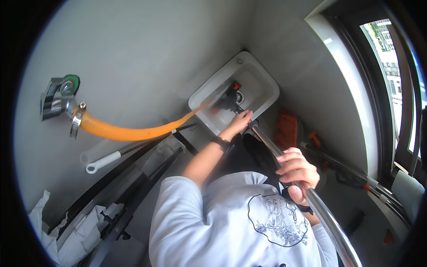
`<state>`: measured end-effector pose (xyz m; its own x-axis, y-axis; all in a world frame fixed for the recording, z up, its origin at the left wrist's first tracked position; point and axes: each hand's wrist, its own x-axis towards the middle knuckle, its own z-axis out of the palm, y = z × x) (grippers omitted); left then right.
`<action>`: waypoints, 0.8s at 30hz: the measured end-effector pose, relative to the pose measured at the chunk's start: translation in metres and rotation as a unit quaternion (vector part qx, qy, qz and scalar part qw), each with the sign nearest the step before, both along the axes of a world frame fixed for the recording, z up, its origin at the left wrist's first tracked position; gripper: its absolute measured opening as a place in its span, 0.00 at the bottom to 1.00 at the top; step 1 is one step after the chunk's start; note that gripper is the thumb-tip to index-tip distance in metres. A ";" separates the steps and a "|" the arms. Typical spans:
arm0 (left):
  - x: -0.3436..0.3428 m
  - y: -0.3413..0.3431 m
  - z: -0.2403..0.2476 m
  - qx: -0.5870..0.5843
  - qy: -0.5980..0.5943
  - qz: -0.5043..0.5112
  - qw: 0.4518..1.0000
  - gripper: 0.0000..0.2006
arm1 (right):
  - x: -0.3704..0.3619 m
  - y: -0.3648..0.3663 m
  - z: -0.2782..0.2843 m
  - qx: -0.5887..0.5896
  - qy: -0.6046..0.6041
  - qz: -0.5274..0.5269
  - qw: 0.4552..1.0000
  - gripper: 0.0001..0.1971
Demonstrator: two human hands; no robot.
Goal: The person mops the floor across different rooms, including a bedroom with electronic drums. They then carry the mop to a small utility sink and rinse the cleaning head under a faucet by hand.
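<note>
A long shiny metal pole [269, 142] slants across my front, its low end over a white sink [268, 103]. My right hand [299, 171] is wrapped round it midway up. My left hand [240, 121], with a dark band on the wrist, is closed at the pole's low end beside a black collar; the fingertips are partly hidden. Beyond the left hand, a dark head with orange ends [230, 95] lies in the sink, blurred, next to the round drain [240, 97]. An orange hose [133, 132] runs into the sink, its far end smeared.
The hose is clamped to a chrome wall tap [55, 100] at left. Below it leans a pole with a white handle [104, 162]. White cloths [82, 229] and dark poles lie lower left. An orange-red item [287, 129] and more poles [340, 163] stand right, near a window [391, 75].
</note>
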<state>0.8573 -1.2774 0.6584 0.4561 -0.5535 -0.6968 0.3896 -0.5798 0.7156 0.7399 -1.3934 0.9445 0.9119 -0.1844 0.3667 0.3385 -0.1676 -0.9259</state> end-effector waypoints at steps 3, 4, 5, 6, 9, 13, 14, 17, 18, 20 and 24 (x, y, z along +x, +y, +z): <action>0.000 0.003 0.012 -0.054 0.033 0.030 0.998 0.28 | 0.000 -0.006 0.028 0.094 -0.049 0.101 0.989 0.07; 0.001 0.008 0.003 -0.068 0.018 0.033 0.997 0.27 | 0.003 0.001 0.029 0.120 -0.060 0.108 0.985 0.09; 0.004 0.002 0.009 -0.090 0.004 0.028 0.996 0.27 | 0.004 0.003 0.032 0.115 -0.060 0.107 0.986 0.09; 0.001 -0.002 0.016 -0.091 -0.020 0.042 0.995 0.25 | 0.004 0.004 0.034 0.107 -0.060 0.129 0.984 0.10; 0.002 0.001 0.028 -0.103 0.042 -0.011 0.994 0.23 | 0.004 0.014 0.038 0.109 -0.062 0.146 0.981 0.13; 0.001 0.006 -0.003 -0.080 0.106 0.093 0.987 0.19 | 0.017 0.014 0.038 0.048 -0.055 0.133 0.988 0.12; 0.001 0.006 -0.003 -0.085 0.092 0.112 0.986 0.17 | 0.019 0.013 0.032 0.057 -0.064 0.130 0.988 0.12; 0.011 0.007 -0.006 -0.072 0.058 0.071 0.993 0.17 | 0.027 0.010 0.020 0.084 -0.077 0.088 0.990 0.12; 0.013 0.004 -0.010 -0.088 0.060 0.080 0.991 0.16 | 0.030 0.011 0.020 0.102 -0.095 0.072 0.988 0.12; 0.019 0.001 -0.014 -0.085 0.058 0.057 0.993 0.15 | 0.037 0.015 0.018 0.126 -0.128 0.048 0.983 0.10; 0.021 0.003 -0.012 -0.064 -0.011 0.018 0.998 0.15 | 0.042 0.021 0.018 0.121 -0.139 0.053 0.981 0.11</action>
<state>0.8780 -1.2744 0.6468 0.4924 -0.6203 -0.6106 0.3920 -0.4683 0.7918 0.7821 -1.3728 0.9626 0.8013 -0.2073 0.5613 0.5876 0.0957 -0.8035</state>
